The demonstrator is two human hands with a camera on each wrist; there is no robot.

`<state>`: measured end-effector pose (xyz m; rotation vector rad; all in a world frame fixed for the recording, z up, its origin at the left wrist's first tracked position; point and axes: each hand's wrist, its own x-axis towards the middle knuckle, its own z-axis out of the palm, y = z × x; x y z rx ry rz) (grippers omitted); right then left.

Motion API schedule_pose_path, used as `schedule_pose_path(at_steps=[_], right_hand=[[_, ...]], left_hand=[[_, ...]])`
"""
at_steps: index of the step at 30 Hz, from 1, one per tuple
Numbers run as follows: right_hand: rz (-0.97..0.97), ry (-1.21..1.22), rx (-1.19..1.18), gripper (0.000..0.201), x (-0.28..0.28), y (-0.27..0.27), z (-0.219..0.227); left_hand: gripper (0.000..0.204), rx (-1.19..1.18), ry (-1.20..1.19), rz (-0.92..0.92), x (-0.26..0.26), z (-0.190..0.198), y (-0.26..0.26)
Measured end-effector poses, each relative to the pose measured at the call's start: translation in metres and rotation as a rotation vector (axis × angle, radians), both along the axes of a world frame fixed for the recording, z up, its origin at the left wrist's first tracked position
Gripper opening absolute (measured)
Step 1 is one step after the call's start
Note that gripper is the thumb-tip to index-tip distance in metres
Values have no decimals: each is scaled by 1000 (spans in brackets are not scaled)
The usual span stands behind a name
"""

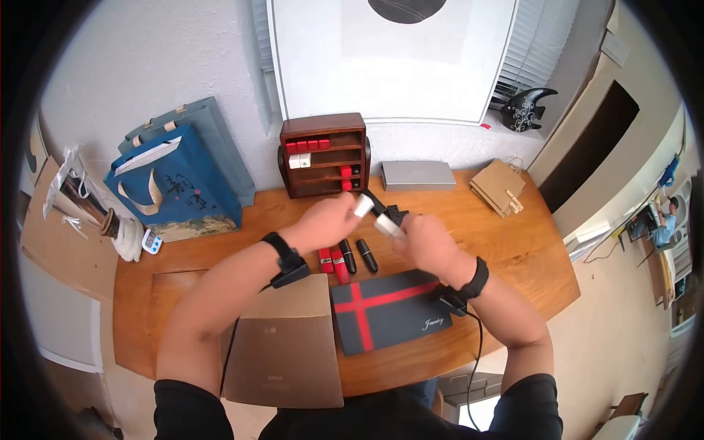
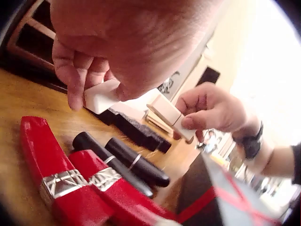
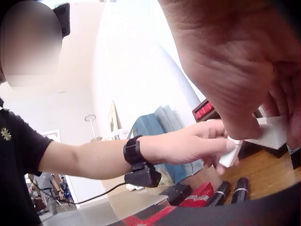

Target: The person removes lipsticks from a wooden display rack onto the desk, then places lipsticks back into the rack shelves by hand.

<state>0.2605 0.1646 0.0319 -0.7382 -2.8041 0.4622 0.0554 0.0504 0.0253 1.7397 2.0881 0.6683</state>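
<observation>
My left hand (image 1: 328,221) pinches a white square-sided lipstick (image 1: 362,206) above the table, in front of the small shelf. Close by on the right, my right hand (image 1: 431,246) grips another white lipstick (image 2: 165,112), which shows a seam across its body in the left wrist view. The two white pieces point toward each other with a small gap in the head view. Below them lie two black lipsticks (image 1: 367,255) with silver bands. Beside these are two red lipsticks (image 2: 70,176) with patterned silver bands. Fingers partly cover both white pieces.
A wooden shelf (image 1: 323,121) holds red, white and black lipsticks at the back. A dark box with red ribbon (image 1: 396,323) and a brown box (image 1: 282,359) lie in front. Blue paper bags (image 1: 183,183) stand left; a grey box (image 1: 418,176) and brown bags (image 1: 497,187) sit back right.
</observation>
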Motion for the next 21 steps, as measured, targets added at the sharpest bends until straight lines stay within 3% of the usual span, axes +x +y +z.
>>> schedule_pose_path(at_steps=[1,3,4,5,9,11,14,20,21], right_hand=[[-3,2,-3,26,-4,3,4],[-47,167,-145,28,-14,7,16],[-73,141,-318,30,-20,9,22],[-67,143,-314,30,-26,9,23],[-94,304,-343,31,-59,9,16],[-96,353,-291,32,-77,9,15],[-112,404,-290,33,-105,10,14],[-175,452,-260,33,-141,-2,18],[-212,475,-442,31,-145,-6,20]], left_hand=[[24,-102,-412,151,-4,5,-5],[25,-70,-669,191,-21,1,-13],[23,-54,-713,187,-25,1,-16],[22,-33,-757,188,-29,0,-20],[21,32,-697,156,-39,-6,-31],[22,280,-398,6,-45,-16,-31],[24,182,-552,144,-38,-3,-42],[25,220,-605,161,-40,-7,-56],[25,223,-607,165,-41,-8,-58]])
